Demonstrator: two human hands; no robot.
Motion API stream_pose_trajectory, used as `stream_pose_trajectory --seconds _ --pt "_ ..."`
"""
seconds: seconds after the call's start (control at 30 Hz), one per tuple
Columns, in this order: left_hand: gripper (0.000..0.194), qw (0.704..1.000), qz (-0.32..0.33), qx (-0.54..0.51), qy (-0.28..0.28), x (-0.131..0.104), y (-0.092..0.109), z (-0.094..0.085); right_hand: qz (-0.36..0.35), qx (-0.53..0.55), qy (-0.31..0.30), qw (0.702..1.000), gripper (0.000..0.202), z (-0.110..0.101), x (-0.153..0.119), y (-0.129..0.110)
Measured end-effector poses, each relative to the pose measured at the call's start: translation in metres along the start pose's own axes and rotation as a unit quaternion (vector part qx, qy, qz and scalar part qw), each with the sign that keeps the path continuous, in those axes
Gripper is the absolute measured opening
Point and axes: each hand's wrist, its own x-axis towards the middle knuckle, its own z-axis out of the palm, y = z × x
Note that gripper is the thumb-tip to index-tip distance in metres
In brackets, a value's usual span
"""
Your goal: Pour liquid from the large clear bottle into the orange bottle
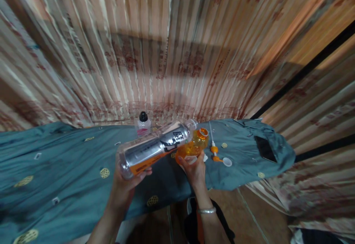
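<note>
A large clear bottle with a silver and orange label [155,148] lies tilted in my left hand [129,181], whose fingers wrap round its base. Its neck points up and right, close to the mouth of an orange translucent bottle [194,144]. My right hand [195,168] is closed round the lower part of that orange bottle, which leans to the right with its mouth uncovered. Just right of it, an orange and white pump with a thin tube [214,149] rests on the green cloth. Whether liquid is in the clear bottle's neck cannot be made out.
A small clear bottle with a black cap [143,124] stands at the back of the green cloth [83,162]. A white round piece [227,162] lies beside the pump, and a dark phone [265,149] lies farther right. Pleated curtains [166,51] hang behind.
</note>
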Motion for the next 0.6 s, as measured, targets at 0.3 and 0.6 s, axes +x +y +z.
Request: stream_pose_trajectory --seconds 0.3,0.6 --pt "0.046 0.976 -0.174 -0.129 0.016 0.011 -0.011 0.002 0.003 0.001 -0.026 1.0 0.102 -0.002 0.002 0.009" --pt "0.047 0.974 -0.138 -0.165 0.077 0.009 0.007 0.0 -0.033 -0.019 0.024 0.999 0.095 0.01 -0.004 0.012"
